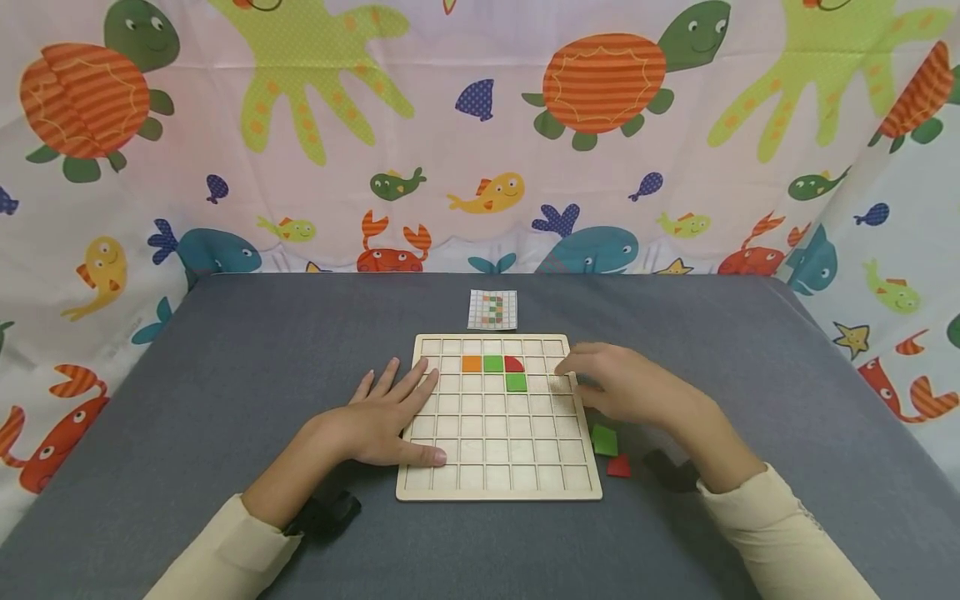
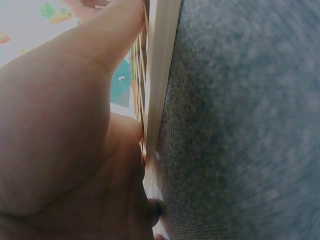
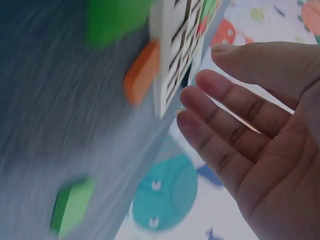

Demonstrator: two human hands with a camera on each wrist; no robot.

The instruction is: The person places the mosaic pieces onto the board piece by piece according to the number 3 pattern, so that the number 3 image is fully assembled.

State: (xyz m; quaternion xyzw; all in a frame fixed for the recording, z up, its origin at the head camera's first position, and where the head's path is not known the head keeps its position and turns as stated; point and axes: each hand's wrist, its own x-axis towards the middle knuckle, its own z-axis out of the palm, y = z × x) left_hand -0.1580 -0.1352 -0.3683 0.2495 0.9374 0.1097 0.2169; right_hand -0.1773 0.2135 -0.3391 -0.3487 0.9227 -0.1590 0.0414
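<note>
A wooden grid board lies on the table. My left hand rests on its left edge with fingers spread and the thumb over the lower left squares. In the grid's upper part sit an orange square tile, a green tile and a red tile with a rounded corner. Another green tile lies just below the red one. My right hand is over the board's upper right edge. Its fingers are loosely extended in the right wrist view, holding nothing.
Off the board's right side lie a loose green tile and a red tile. The right wrist view also shows an orange tile beside the board. A small card with a printed coloured grid lies behind the board.
</note>
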